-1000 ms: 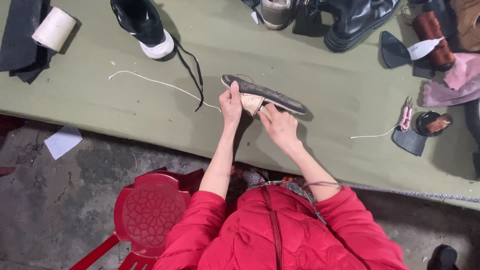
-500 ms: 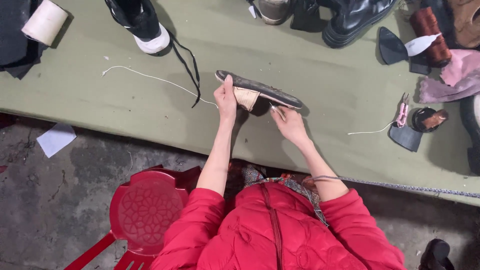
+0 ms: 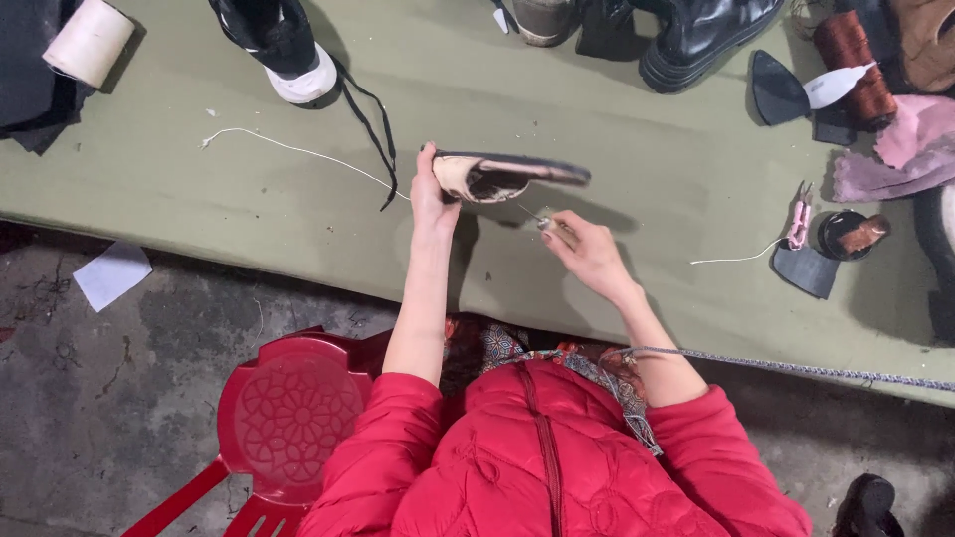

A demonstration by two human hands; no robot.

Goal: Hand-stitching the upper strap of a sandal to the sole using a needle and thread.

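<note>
The left hand [image 3: 431, 199] is gripping the shoe [image 3: 502, 176] on edge just above the table [image 3: 298, 219], exposing its side to the awl [image 3: 542, 221] pinched in the right hand [image 3: 589, 255] just below it

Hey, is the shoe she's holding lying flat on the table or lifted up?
Lifted: the left hand holds the shoe above the green table, its shadow falling separately below.

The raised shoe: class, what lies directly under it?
Under the shoe, held up by the left hand, lies the green table cover with its shadow. The right hand hides part of it.
</note>
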